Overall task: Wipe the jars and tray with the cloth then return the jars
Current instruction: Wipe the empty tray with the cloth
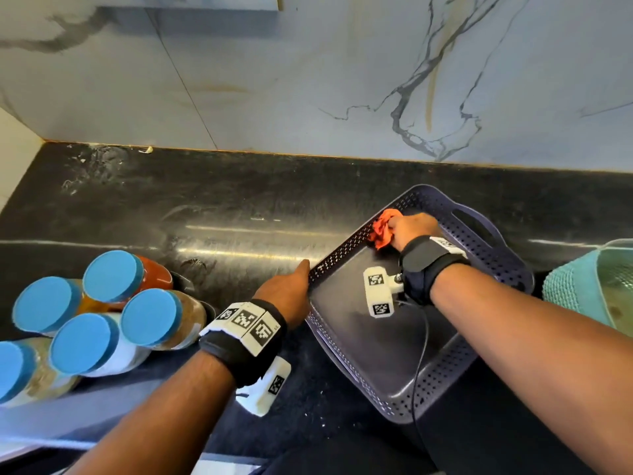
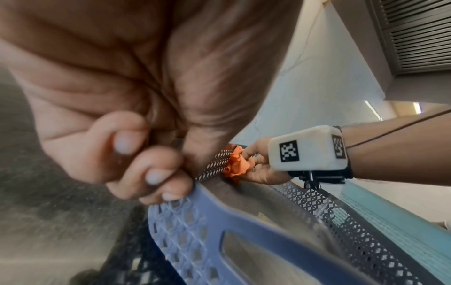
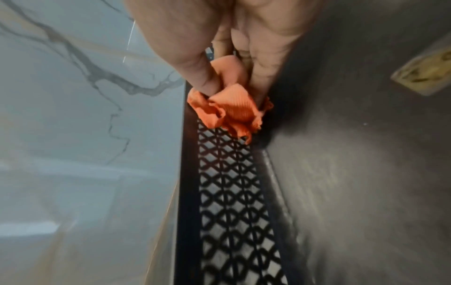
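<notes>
Tray-wiping is in hand: the right hand [image 1: 412,231] bunches the orange cloth [image 1: 383,228] against the far-left wall of the tray [image 1: 493,241], while the left hand [image 1: 286,293] pinches its left rim. Next, likely sweep along the wall. Five blue-lidded jars [image 1: 113,303] wait well left; nothing blocks

leftmost jar [image 1: 13,371]: cut by frame edge | tray [image 1: 507,255] wall: partly behind right forearm

no readable text, only coded markers
</notes>
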Action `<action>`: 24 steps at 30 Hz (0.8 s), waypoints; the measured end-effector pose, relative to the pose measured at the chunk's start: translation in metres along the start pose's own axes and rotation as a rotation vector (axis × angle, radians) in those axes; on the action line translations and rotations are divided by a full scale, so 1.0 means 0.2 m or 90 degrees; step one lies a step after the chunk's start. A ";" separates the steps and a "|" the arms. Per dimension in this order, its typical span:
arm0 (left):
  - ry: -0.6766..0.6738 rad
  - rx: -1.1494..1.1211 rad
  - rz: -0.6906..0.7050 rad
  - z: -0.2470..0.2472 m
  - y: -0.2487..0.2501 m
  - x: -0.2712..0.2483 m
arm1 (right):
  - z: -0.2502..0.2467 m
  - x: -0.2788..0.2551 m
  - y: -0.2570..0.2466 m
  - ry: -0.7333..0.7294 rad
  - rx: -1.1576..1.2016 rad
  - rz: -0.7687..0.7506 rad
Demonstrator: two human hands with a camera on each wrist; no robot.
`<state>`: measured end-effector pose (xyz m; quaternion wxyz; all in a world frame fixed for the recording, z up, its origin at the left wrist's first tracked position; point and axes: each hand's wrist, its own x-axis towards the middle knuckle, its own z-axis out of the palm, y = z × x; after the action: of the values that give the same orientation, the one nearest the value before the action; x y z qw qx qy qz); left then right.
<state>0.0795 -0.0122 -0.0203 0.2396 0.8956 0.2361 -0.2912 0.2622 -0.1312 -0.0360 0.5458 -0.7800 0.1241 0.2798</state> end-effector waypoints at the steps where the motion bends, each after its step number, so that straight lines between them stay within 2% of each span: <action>1: -0.001 -0.002 0.003 0.00 0.00 0.00 | 0.02 0.05 0.03 0.005 0.029 -0.003; 4: 0.002 -0.030 0.016 0.01 -0.02 0.01 | 0.11 0.09 0.15 -0.043 -0.053 -0.033; 5: 0.006 -0.043 0.024 0.01 -0.02 0.02 | 0.16 0.11 0.22 -0.077 -0.070 -0.014; 6: 0.007 -0.059 0.030 0.01 -0.04 0.03 | 0.20 -0.01 0.22 -0.090 -0.105 -0.016; 9: -0.017 -0.173 0.049 0.02 -0.09 0.05 | 0.26 -0.27 0.24 -0.216 -0.126 -0.016; 11: -0.039 -0.269 0.076 0.01 -0.12 0.06 | 0.30 -0.34 0.27 -0.281 -0.179 -0.011; 14: -0.063 -0.309 0.086 -0.01 -0.15 0.06 | 0.29 -0.36 0.27 -0.325 -0.315 -0.080; 20: -0.055 -0.350 0.091 0.01 -0.17 0.04 | 0.20 -0.35 0.20 -0.442 -0.575 -0.232; 24: -0.012 -0.357 0.070 0.02 -0.18 0.02 | 0.10 -0.36 0.28 -0.534 -0.564 -0.138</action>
<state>0.0597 0.0146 -0.0362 0.4956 0.8031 0.2559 -0.2094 0.1700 -0.1415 -0.0429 0.1978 -0.7641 -0.3092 0.5304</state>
